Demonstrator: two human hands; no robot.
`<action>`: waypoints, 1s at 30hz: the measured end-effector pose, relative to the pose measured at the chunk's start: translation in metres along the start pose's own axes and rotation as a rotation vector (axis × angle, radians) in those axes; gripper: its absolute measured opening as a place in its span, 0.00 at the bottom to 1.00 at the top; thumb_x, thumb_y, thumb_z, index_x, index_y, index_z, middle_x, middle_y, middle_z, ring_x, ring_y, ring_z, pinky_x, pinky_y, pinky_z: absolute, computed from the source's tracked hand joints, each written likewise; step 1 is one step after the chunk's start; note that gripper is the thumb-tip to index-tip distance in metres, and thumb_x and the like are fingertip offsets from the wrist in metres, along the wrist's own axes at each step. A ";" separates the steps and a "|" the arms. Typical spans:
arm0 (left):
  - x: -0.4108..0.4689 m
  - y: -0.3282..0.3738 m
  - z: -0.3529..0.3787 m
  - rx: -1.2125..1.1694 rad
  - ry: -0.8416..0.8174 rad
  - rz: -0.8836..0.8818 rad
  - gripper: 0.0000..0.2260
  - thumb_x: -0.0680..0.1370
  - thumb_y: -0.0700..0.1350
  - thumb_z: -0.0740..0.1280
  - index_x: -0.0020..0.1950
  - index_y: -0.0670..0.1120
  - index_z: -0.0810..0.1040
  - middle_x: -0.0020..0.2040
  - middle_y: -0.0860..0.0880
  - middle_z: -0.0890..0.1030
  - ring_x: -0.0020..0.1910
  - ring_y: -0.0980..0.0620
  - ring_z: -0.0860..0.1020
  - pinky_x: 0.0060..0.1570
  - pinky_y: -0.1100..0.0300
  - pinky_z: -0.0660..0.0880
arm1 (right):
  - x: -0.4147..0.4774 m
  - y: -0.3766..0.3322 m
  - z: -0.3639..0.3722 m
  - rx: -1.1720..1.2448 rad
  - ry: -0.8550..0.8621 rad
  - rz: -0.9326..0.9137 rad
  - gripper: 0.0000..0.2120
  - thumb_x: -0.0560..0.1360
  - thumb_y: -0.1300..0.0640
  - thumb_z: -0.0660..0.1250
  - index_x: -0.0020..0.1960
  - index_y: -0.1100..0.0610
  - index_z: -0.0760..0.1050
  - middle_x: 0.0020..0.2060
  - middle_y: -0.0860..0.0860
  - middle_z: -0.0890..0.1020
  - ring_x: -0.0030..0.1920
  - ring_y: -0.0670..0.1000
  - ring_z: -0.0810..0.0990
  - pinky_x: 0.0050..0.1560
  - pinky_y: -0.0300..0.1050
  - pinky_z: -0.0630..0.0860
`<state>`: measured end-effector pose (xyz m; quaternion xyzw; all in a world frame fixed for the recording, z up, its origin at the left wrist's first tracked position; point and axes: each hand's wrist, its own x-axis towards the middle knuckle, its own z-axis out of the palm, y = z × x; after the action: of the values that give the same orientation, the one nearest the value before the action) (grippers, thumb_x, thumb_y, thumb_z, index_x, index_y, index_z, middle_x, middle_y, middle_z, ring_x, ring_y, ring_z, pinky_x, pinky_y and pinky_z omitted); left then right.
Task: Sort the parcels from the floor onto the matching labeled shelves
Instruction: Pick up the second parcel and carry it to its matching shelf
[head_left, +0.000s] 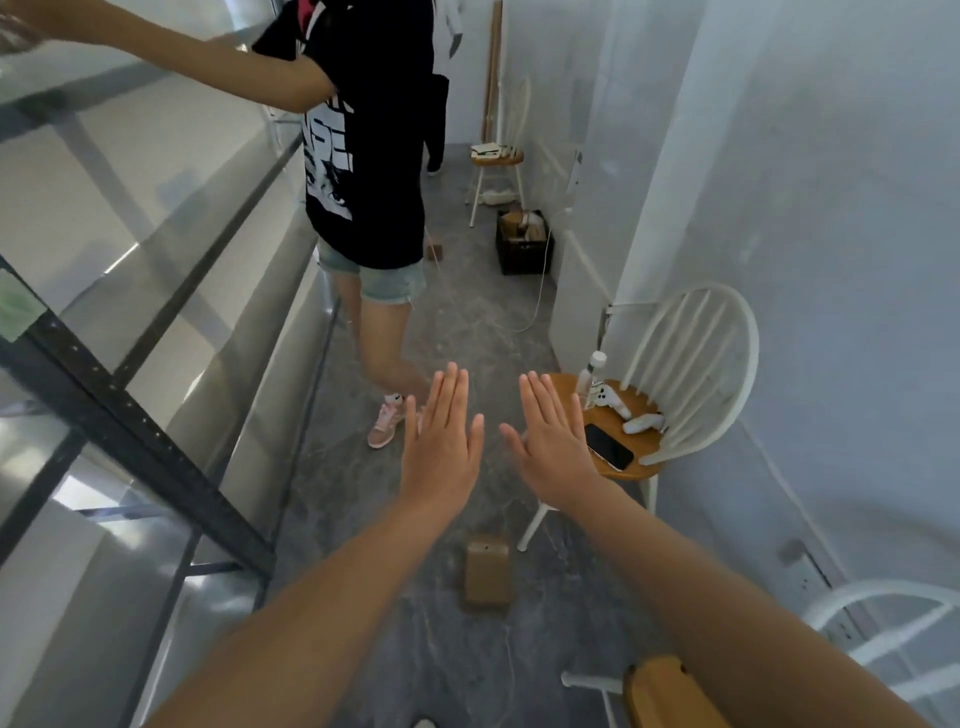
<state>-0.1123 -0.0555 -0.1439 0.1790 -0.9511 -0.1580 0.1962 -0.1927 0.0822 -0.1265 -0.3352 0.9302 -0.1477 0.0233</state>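
Observation:
A small brown cardboard parcel (487, 573) lies on the grey floor, below and between my forearms. My left hand (441, 436) and my right hand (553, 441) are both stretched out in front of me, fingers straight, backs up, holding nothing. They hover side by side well above the floor, a little apart. A metal shelf rack (130, 415) with shiny shelves runs along the left side; a green label (15, 309) is stuck on its dark upright.
Another person in a black T-shirt (369, 156) stands ahead by the rack, one arm reaching onto a shelf. A white chair (691, 384) with a phone and bottle stands right. A black crate (523, 241) sits farther back, another chair (883, 644) at bottom right.

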 end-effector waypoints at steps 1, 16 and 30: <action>0.009 -0.006 0.004 -0.014 -0.014 0.005 0.27 0.84 0.54 0.44 0.82 0.46 0.51 0.83 0.50 0.50 0.81 0.55 0.44 0.79 0.44 0.46 | 0.010 -0.002 0.003 0.003 -0.006 0.013 0.32 0.84 0.42 0.44 0.81 0.56 0.38 0.81 0.49 0.40 0.79 0.48 0.34 0.76 0.53 0.31; 0.112 -0.057 0.051 -0.057 -0.141 0.079 0.30 0.82 0.57 0.39 0.82 0.46 0.50 0.83 0.50 0.49 0.81 0.55 0.44 0.79 0.43 0.48 | 0.113 -0.004 0.038 0.030 -0.075 0.128 0.32 0.84 0.42 0.45 0.81 0.56 0.39 0.81 0.49 0.41 0.79 0.47 0.35 0.76 0.53 0.31; 0.122 -0.030 0.143 -0.092 -0.264 -0.058 0.27 0.84 0.52 0.47 0.82 0.45 0.50 0.83 0.50 0.49 0.80 0.56 0.43 0.79 0.45 0.43 | 0.155 0.086 0.094 0.100 -0.243 0.087 0.32 0.84 0.43 0.46 0.82 0.56 0.41 0.81 0.49 0.43 0.80 0.47 0.36 0.76 0.52 0.32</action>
<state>-0.2703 -0.0985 -0.2411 0.1747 -0.9548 -0.2290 0.0728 -0.3525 0.0230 -0.2331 -0.3085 0.9257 -0.1509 0.1586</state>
